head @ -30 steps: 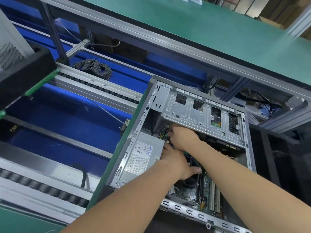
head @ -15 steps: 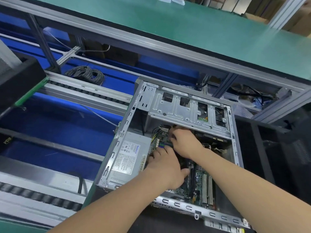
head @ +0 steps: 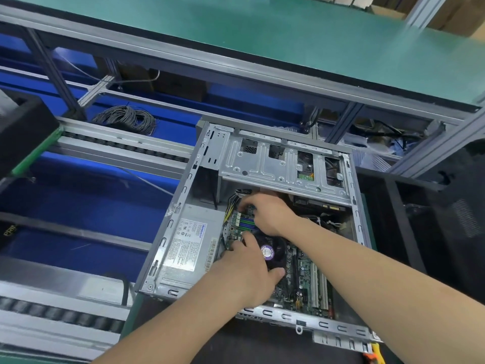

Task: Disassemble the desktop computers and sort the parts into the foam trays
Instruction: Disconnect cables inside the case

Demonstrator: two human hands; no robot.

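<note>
A long green bench top (head: 262,40) is seen at the back, with blue shelves and grey roller tracks (head: 123,148) below it. An open computer case (head: 181,206) is laid on its side under both hands. Inside it, a grey power box (head: 191,240) is found just left of the hands, a green board (head: 301,282) lies under them, and a metal drive cage (head: 278,166) is set beyond them. The left hand (head: 249,271) is spread flat over the round fan (head: 273,252), with nothing clearly gripped. The right hand (head: 267,214) is curled at the wires; what is pinched cannot be told.
</note>
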